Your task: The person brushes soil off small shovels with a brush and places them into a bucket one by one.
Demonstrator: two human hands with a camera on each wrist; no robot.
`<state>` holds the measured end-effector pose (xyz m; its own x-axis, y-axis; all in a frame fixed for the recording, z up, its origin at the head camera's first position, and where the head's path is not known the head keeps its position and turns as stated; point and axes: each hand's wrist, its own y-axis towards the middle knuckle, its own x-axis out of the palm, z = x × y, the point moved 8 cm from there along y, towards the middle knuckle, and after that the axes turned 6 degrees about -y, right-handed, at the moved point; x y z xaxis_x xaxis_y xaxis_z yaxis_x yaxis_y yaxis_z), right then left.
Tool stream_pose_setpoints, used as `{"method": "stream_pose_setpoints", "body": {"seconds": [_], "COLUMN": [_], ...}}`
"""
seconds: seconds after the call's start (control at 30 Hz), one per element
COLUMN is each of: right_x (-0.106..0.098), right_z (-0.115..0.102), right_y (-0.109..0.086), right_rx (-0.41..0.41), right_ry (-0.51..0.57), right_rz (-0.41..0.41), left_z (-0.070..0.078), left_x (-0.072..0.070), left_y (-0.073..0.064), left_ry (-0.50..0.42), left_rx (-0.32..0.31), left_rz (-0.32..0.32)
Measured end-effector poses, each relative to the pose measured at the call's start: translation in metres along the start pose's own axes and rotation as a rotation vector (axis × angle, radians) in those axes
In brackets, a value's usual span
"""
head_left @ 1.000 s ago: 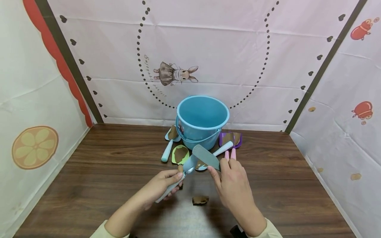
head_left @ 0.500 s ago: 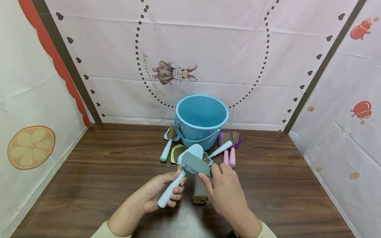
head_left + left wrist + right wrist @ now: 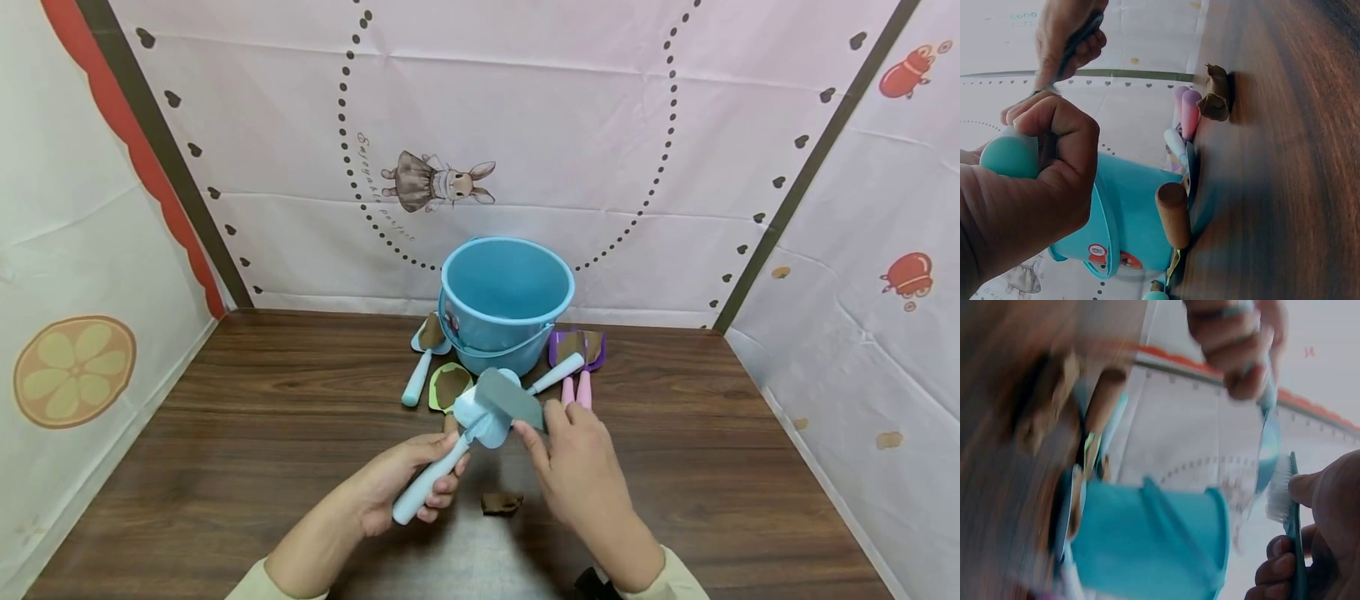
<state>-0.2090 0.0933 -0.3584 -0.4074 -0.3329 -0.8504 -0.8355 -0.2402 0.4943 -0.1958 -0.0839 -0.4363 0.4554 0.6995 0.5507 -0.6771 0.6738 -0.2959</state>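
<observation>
My left hand [image 3: 397, 483] grips the pale blue handle of a small shovel [image 3: 429, 483], its light blue blade tilted up in front of the bucket. With thumb and fingers, my right hand [image 3: 588, 467] holds a grey-green brush [image 3: 512, 398], which overlaps the blade in the head view. White bristles [image 3: 1280, 490] face the blade and sit right at it in the right wrist view. The left wrist view shows the rounded handle end [image 3: 1010, 156] poking out of my curled left fingers. Below the hands, a crumpled brown piece [image 3: 502, 503] lies on the table.
A blue bucket [image 3: 498, 346] stands at the back. Around it lie shovels with brown patches on their blades: a blue one [image 3: 417, 379], a green one [image 3: 451, 385] with a wooden handle, another pale-handled one [image 3: 557, 373], and purple ones [image 3: 597, 354] with pink handles.
The shovel's blade has turned from nearly edge-on to face upward. My right hand has swept the brush left across the blade, then back slightly up and right.
</observation>
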Motion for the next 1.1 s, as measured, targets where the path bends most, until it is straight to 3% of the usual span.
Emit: {"method": "stream_pose_setpoints", "body": {"seconds": [0.13,0.27,0.47,0.57,0.77,0.93,1.0,1.1], "right_x": [-0.004,-0.01,-0.01,-0.006,-0.003,-0.005,-0.008,-0.01], "right_z": [0.022,0.019,-0.026,-0.035,-0.005,0.024,0.023,0.006], "right_y": [0.008,0.006,-0.013,-0.017,-0.002,0.009,0.009,0.002], "right_rx": [0.075,0.094,-0.053,-0.098,0.025,0.102,0.096,0.035], "right_ry": [-0.024,-0.006,0.032,0.006,0.005,-0.026,-0.03,-0.008], "right_rz": [0.043,0.031,-0.033,-0.03,-0.02,0.043,0.056,0.054], "left_z": [0.0,-0.001,0.0,0.0,0.004,0.004,0.003,0.003], "left_x": [0.002,0.003,0.0,0.001,0.002,0.003,0.002,-0.001], "left_y": [-0.001,0.0,0.0,0.001,0.0,0.0,0.0,0.0], "left_ry": [0.003,-0.011,-0.029,-0.017,0.061,0.029,0.007,-0.018], "left_rx": [-0.007,-0.003,0.003,0.006,0.036,0.023,0.019,0.017], "left_rz": [-0.027,-0.037,-0.001,0.003,-0.01,-0.037,-0.035,-0.016]}}
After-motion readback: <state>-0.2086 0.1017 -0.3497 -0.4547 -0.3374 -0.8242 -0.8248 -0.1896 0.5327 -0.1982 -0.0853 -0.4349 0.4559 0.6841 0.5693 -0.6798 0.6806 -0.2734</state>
